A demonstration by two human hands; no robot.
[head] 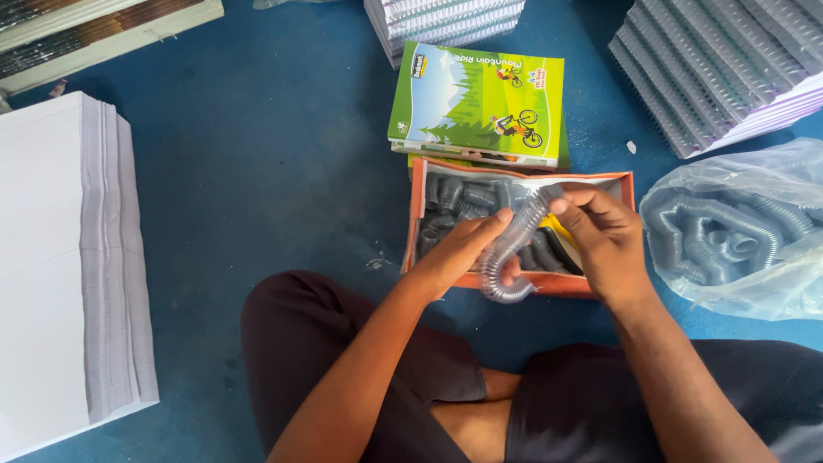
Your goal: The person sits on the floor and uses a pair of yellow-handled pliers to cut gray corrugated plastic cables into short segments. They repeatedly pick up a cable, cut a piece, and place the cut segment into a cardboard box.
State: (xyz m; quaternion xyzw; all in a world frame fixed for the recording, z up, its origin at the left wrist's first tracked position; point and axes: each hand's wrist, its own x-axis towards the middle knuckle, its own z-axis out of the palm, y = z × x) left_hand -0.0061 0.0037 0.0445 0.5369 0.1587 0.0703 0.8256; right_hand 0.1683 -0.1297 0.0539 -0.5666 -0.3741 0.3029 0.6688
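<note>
From the head camera, the person sits cross-legged on a blue floor (283, 171), both hands raised over an orange box (523, 281). The left hand (459, 253) is closed around the lower half of a clear plastic coil (512, 249), thumb on top and fingers under it. The right hand (604, 236) pinches the upper end of the same coil between fingertips (561, 206). The coil runs slantwise between the two hands, its lower end curling just past the near wall of the box. Inside the box lie more coils, dark grey, packed close.

Just beyond the box lies a green notebook (476, 103) on a small pile. To the right, a clear plastic bag (737, 231) holds more coils. Spiral-bound notebooks (720, 69) are fanned at the upper right, and a tall stack of white paper (60, 266) stands at the left.
</note>
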